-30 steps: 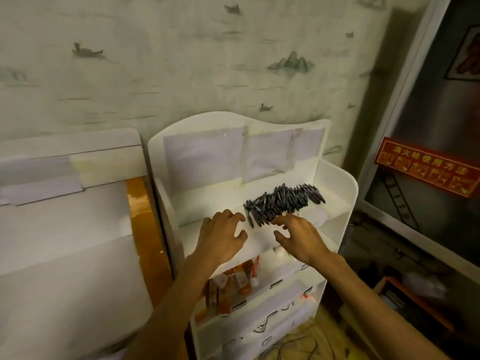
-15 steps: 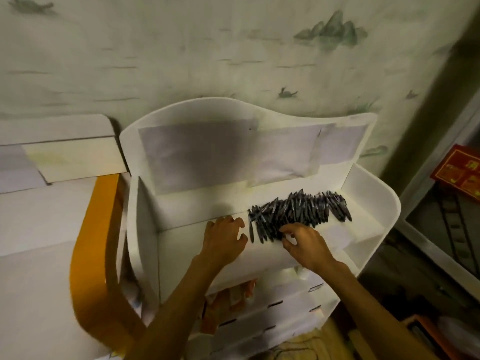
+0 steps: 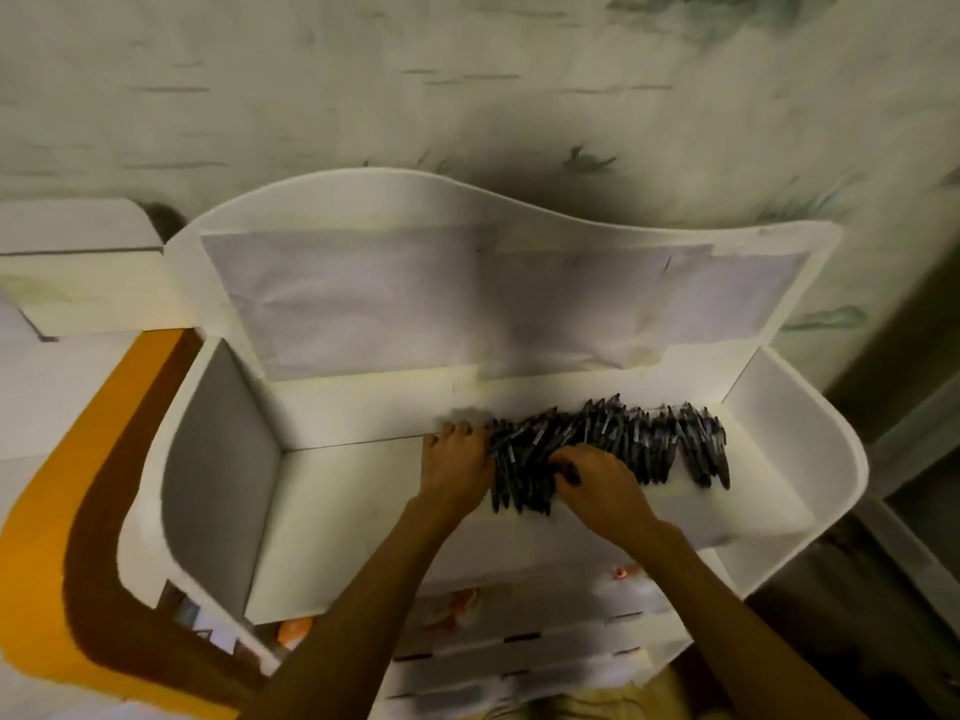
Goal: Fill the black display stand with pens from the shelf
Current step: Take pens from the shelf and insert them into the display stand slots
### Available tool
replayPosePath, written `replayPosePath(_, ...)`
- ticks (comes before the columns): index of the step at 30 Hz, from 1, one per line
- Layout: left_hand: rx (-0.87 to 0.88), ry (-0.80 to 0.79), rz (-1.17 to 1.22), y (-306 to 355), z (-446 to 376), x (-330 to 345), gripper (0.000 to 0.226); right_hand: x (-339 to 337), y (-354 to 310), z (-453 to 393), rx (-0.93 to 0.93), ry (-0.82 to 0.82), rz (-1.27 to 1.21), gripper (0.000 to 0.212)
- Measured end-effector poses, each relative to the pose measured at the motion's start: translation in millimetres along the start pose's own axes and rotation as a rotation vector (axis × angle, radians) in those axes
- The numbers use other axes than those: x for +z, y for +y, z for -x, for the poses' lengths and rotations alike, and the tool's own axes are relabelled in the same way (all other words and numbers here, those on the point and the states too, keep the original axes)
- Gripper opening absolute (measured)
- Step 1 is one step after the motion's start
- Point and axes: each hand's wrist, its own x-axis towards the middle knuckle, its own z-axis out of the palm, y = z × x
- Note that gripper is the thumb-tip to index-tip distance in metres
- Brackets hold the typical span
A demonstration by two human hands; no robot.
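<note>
Your left hand is resting knuckles-up on the top tray of the white plastic shelf unit, fingers bent and pressing against the left end of the pile of dark, slim pens. Whether those fingers are curling round any pen, you cannot tell from this view; they are touching the pile's edge.

Your right hand is lying on top of the pile near its left-centre, fingers curled down into the pens and gathering a clutch of them under the palm.

The pens are lying in one long heap along the back-right part of the top tray, barrels mostly pointing front to back, several slanting at the left end. The heap is reaching close to the tray's right wall; the tray's left half is showing bare white floor.

Pale paper sheets are sticking to the shelf's curved back panel. Orange packets are showing blurred on the lower tiers. An orange curved panel is standing to the left.
</note>
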Motion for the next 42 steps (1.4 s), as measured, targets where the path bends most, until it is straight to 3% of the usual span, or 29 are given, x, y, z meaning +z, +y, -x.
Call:
replayPosePath(6, -0.08, -0.074, -0.103, 15, -32, 32, 0.052, -6, 28, -25, -0.054, -0.029, -0.034, 0.025)
replayPosePath(9, -0.07, -0.054, -0.117, 10, -36, 42, 0.039, -4, 38, -34, -0.069, -0.031, -0.046, 0.024)
replayPosePath(16, -0.194, 0.195, -0.003, -12, 6, 46, 0.015, 6, 54, -49, -0.097, -0.064, -0.075, 0.022)
replayPosePath(24, -0.356, 0.076, 0.017, -18, 18, 47, 0.026, 8, 50, -64, -0.12, -0.04, -0.094, 0.024)
replayPosePath(29, -0.356, -0.026, -0.045, -7, -3, 50, 0.05, 5, 53, -62, -0.131, -0.021, -0.077, 0.024)
replayPosePath(32, -0.367, -0.075, 0.008, -1, -15, 52, 0.044, 2, 58, -61, -0.125, -0.007, -0.078, 0.023)
replayPosePath(38, -0.548, -0.124, 0.17, 0, -21, 51, 0.023, 0, 65, -63, -0.147, 0.016, -0.084, 0.021)
replayPosePath(42, -0.605, -0.116, 0.369, 2, -23, 49, 0.027, 1, 65, -63, -0.141, 0.011, -0.089, 0.023)
